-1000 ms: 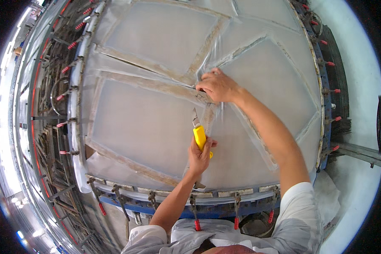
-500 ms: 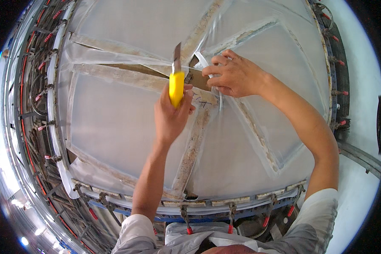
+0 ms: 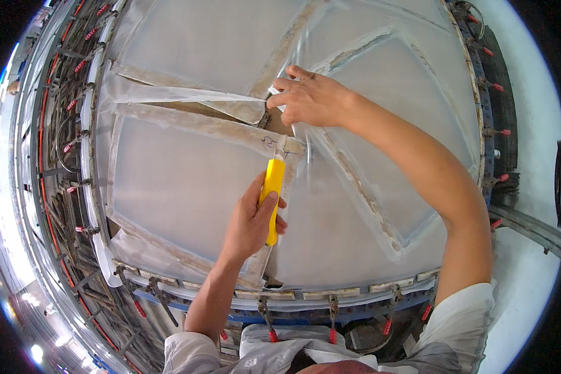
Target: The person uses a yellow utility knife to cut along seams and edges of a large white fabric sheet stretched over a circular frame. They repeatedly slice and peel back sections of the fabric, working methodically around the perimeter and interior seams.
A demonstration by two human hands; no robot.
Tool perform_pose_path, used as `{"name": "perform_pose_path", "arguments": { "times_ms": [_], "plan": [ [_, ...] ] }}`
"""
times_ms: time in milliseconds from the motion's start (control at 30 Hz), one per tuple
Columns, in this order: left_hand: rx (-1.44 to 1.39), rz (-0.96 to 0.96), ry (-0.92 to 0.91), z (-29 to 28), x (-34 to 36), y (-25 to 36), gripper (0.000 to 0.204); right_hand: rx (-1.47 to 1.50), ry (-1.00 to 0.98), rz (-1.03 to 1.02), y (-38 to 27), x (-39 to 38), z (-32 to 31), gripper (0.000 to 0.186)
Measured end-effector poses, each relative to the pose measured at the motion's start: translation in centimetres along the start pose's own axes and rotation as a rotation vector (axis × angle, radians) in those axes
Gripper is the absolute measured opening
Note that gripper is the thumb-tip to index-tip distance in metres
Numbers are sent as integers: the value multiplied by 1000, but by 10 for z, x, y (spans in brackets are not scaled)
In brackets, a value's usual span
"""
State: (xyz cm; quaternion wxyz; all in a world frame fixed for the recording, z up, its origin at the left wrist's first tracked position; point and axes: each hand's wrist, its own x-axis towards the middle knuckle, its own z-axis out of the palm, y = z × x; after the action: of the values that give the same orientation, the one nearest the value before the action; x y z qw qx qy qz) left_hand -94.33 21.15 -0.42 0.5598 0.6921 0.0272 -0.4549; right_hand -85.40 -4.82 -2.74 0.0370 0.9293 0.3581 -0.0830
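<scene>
My left hand is wrapped round a yellow snap-off utility knife, its blade pointing away from me over a brownish strip. Farther off, my right hand pinches the cut edge of a white translucent film strip, which stretches to the left, pulled narrow. Beneath lies a large sheet of translucent film crossed by brownish strips that meet near the middle. Dark pen marks show on one strip, close to the blade. Part of the slit under my right hand is hidden.
Clamps with red handles line the near edge, and more run along the left and right edges. Metal rails and bars stand at the left. A grey beam juts out at the right.
My left hand has brought the knife down and nearer to me, laying it lower over the strip. My right hand has shifted slightly left, drawing the film strip taut.
</scene>
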Motion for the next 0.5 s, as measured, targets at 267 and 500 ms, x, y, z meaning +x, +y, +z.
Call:
{"name": "perform_pose_path", "arguments": {
  "times_ms": [267,500],
  "plan": [
    [667,345,213,7,-12,-40,49,467,459,534,-67,-59,50,52],
    [-79,300,239,51,14,-62,54,494,545,1070,-210,-128,88,56]
  ]
}}
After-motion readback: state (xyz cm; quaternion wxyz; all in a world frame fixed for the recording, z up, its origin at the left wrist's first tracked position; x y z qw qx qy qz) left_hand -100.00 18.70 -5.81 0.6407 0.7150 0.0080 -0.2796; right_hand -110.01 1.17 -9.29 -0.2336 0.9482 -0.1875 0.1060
